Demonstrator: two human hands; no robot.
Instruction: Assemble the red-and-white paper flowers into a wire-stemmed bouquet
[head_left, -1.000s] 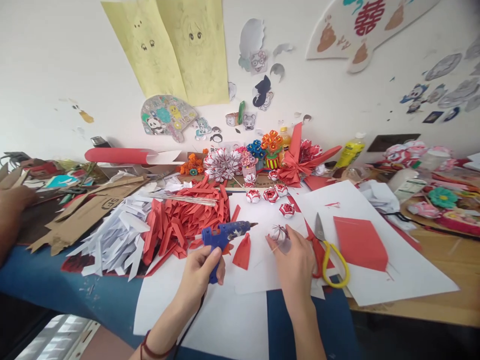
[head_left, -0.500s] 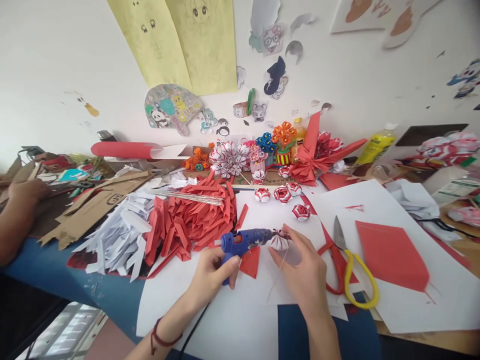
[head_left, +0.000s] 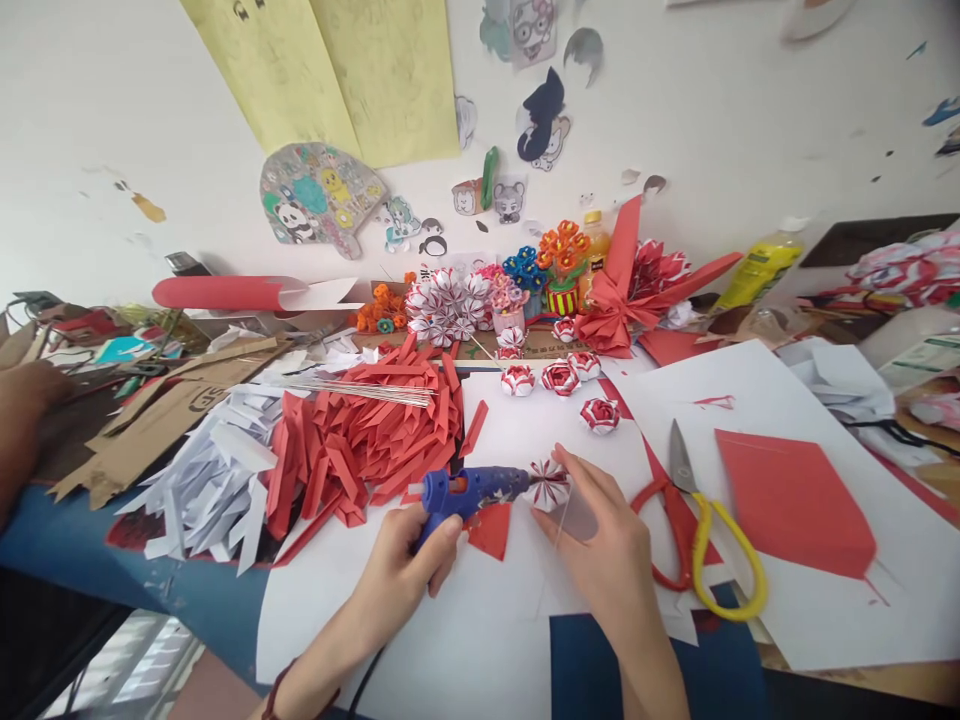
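Observation:
My left hand (head_left: 416,560) is closed around the handle of a blue hot glue gun (head_left: 472,487), its black cord trailing down. The nozzle points right and meets a red-and-white paper flower (head_left: 547,485). That flower is pinched between the fingers of my right hand (head_left: 600,530), its striped side toward the nozzle. A thin stick or string hangs down beside the flower. Beneath the glue gun lies a piece of red paper (head_left: 491,530) on a white sheet (head_left: 405,630). Several finished-looking paper flowers (head_left: 600,414) sit just beyond my right hand.
Piles of folded red strips (head_left: 375,430) and white strips (head_left: 210,490) lie left, with thin sticks (head_left: 360,388) on top. Scissors (head_left: 697,530) with red and yellow handles rest right, beside red paper (head_left: 795,500). Another person's arm (head_left: 30,410) reaches in at far left.
The paper flower has turned so its striped underside faces the glue gun nozzle. Both hands remain close together, and the camera view has shifted slightly.

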